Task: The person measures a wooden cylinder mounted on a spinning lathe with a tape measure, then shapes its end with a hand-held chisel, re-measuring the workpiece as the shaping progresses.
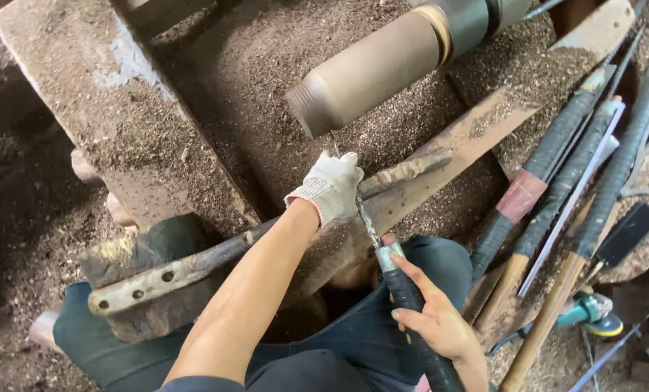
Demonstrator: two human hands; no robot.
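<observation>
One chisel [371, 232], tip just below the cylinder [382, 69] | black handle wrapped by bare right hand [430, 316], fingers curled | blade pinned on the rest [382, 192] by gloved left hand [331, 185], fingers pressed together | spare tools [571, 181] well right of the fingers, on sawdust.

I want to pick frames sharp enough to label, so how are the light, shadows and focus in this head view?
Head view: soft, even daylight with no glare; the gloved left hand and bare right hand on the turning tool are sharp; the wooden cylinder looks smooth, possibly spin blur; deep shadow at the left edge; slight wide-angle bending at the borders.
</observation>
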